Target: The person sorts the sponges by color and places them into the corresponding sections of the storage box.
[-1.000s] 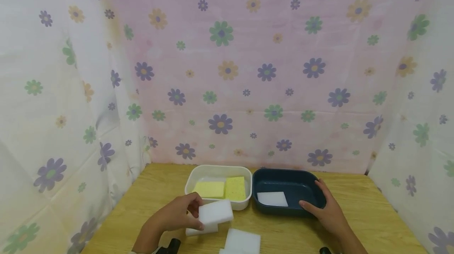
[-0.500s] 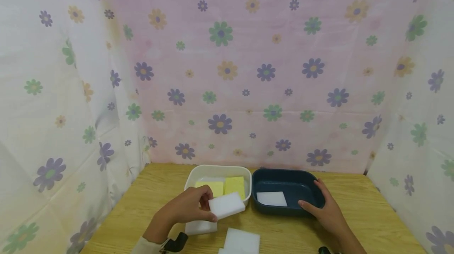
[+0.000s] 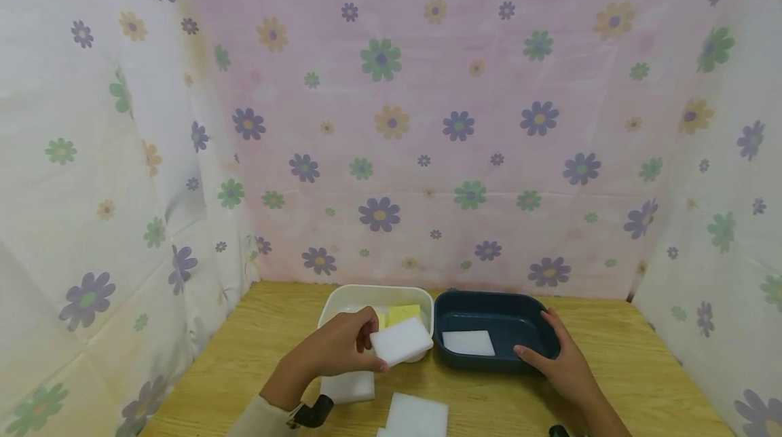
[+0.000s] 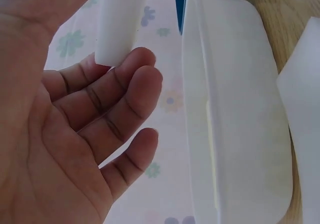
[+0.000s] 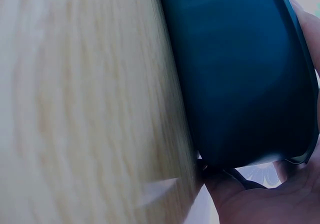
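My left hand pinches a white sponge between thumb and fingers. That sponge hangs over the front right part of a white tub, hiding some of the yellow sponges inside. In the left wrist view, the held sponge sits at the fingertips, beside the white tub's wall. On the right, my right hand grips the end of a dark blue tub, thumb at the front rim and fingers at the right rim. A white sponge lies flat inside the dark tub's left part.
The two tubs stand side by side on a wooden table. Nearer to me lie more white sponges, one below my left hand and another at the front middle. A flowered curtain encloses the back and sides.
My left hand has carried the white sponge up and to the right, from the front of the white tub toward the dark one. The right hand has kept its place on the dark tub.
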A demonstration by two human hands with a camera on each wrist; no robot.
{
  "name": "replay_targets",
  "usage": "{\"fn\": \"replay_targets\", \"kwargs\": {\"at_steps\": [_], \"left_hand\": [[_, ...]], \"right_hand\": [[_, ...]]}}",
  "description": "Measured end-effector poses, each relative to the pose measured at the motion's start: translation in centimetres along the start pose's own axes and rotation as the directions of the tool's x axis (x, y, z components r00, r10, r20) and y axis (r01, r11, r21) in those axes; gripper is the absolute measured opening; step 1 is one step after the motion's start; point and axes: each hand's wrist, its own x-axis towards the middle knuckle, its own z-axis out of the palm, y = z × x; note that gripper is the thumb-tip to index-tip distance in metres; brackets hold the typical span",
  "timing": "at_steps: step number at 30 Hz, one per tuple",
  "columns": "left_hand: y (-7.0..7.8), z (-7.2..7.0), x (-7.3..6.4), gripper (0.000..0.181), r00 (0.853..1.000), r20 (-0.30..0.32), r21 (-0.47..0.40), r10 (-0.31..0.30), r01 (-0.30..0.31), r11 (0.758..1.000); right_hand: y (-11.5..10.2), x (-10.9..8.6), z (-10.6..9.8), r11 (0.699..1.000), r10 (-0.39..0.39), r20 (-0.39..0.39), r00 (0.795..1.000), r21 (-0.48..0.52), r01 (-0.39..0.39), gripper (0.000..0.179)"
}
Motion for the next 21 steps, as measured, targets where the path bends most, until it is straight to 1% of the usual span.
{"fn": "replay_targets", "kwargs": {"at_steps": [4,9,13,21], "left_hand": [[0.3,0.0,0.7,0.054,1.000,-0.002,0.032,0.006,-0.006,0.999],[0.6,-0.1,1.5,0.053,1.000,-0.005,0.083,-0.001,0.001,0.997],[1.0,-0.1,2.0,0.053,1.000,0.002,0.097,-0.007,0.007,0.995],[1.5,0.3,2.6,0.053,1.000,0.008,0.131,-0.015,0.014,0.991]], "right_hand": [[-0.1,-0.1,0.0,1.000,-0.010,0.001,1.000,-0.003,0.010,0.114],[-0.2,0.0,0.0,1.000,-0.013,0.002,1.000,-0.005,0.013,0.113],[-0.3,0.0,0.0,1.000,-0.013,0.003,1.000,-0.009,0.013,0.113],[-0.2,0.0,0.0,1.000,0.003,0.002,1.000,-0.014,-0.003,0.115]]}}
